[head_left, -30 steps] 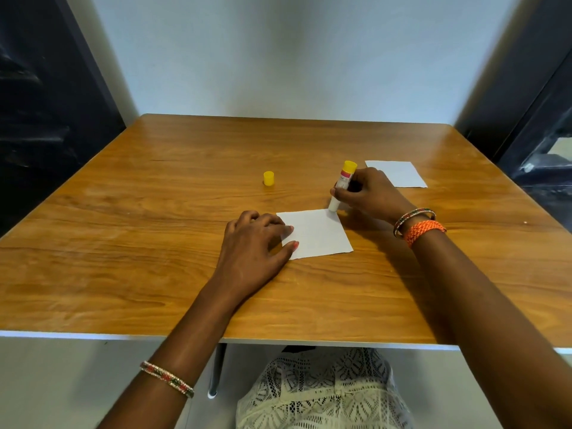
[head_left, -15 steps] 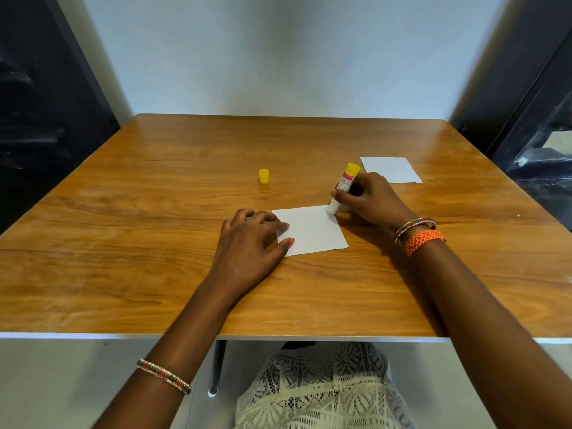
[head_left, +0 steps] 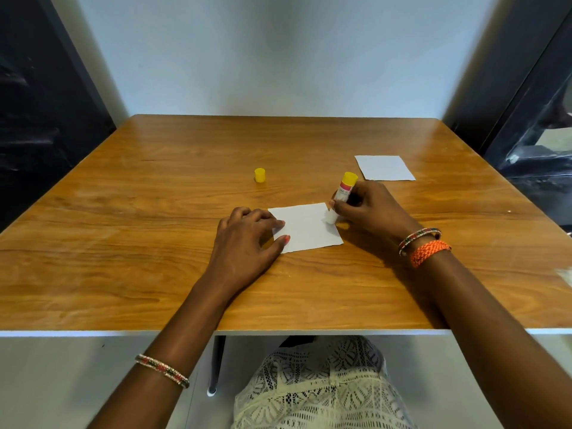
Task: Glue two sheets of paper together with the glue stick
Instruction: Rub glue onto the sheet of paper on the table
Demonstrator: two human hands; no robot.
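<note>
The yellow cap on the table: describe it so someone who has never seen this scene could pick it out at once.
On the wooden table, look past the left hand, toward the far wall. There the yellow cap stands alone on bare wood, apart from both paper sheets. Unlike the yellow end of the glue stick gripped by the right hand, it is short, all yellow and untouched.

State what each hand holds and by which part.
The right hand grips the glue stick around its middle barrel. The left hand holds nothing; its fingertips press the near paper sheet flat.
</note>
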